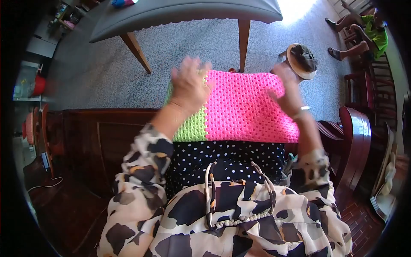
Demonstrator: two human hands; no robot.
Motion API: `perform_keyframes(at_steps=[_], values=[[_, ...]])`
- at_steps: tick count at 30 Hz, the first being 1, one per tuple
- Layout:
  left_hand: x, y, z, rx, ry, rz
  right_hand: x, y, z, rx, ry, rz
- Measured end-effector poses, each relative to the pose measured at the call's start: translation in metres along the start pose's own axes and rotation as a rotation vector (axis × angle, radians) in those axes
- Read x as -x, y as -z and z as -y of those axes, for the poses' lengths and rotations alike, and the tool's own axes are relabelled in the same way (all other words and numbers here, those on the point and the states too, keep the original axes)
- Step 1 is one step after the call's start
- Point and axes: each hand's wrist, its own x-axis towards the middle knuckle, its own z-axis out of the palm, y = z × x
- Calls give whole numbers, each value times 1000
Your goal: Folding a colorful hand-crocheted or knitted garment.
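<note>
A crocheted piece (237, 106), pink with a lime green section on its left, lies spread over the lap on black polka-dot cloth (224, 160). My left hand (192, 85) is over the green section and the seam between the colours, its fingers apart and blurred. At the pink section's right edge is my right hand (287, 91), also blurred, with thumb and fingers apart and a bracelet at the wrist. Whether either palm touches the crochet cannot be told.
Ahead stands a grey-covered table (192, 11) with wooden legs. A round stool (310, 75) holds a dark cap (303, 57). The dark wooden bench (80, 141) has a curved armrest (356, 144) at right. A person in a green shirt (379, 37) sits at the far right.
</note>
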Motion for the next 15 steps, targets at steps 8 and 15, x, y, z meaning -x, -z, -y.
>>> perform_keyframes(at_steps=[8,15], values=[[74,-4,-3,82,43,150,62,-16,28,184,0,306],[87,-11,5,218,96,101,73,-16,17,87,-45,224]])
